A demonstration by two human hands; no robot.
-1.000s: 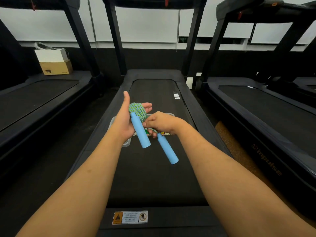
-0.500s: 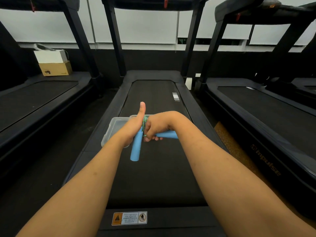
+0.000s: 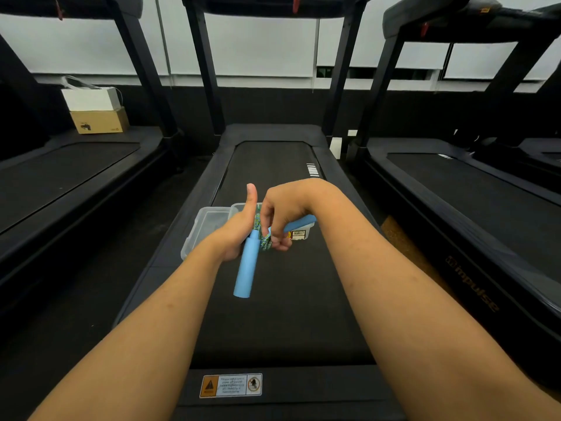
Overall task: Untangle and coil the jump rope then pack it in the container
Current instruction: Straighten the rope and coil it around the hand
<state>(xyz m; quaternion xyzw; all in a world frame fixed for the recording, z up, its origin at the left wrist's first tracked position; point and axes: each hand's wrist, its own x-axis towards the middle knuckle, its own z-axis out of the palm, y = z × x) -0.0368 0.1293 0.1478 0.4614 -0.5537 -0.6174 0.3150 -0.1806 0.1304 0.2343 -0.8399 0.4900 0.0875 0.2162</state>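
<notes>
Head view showed the jump rope [image 3: 260, 237] coiled in the left hand [image 3: 238, 233], one blue handle [image 3: 246, 267] pointing back at the person, while the right hand [image 3: 282, 214] pinched its end, the second handle [image 3: 300, 223] pointing right, with the container [image 3: 194, 235] just beyond on the treadmill belt [image 3: 273, 314].

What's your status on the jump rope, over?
Left hand thumb up, carrying the coiled jump rope. Right hand grips the rope at one blue handle. Clear container on treadmill belt beyond; nothing in the way.

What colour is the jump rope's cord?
The cord is a green and blue speckled weave; head view.
</notes>
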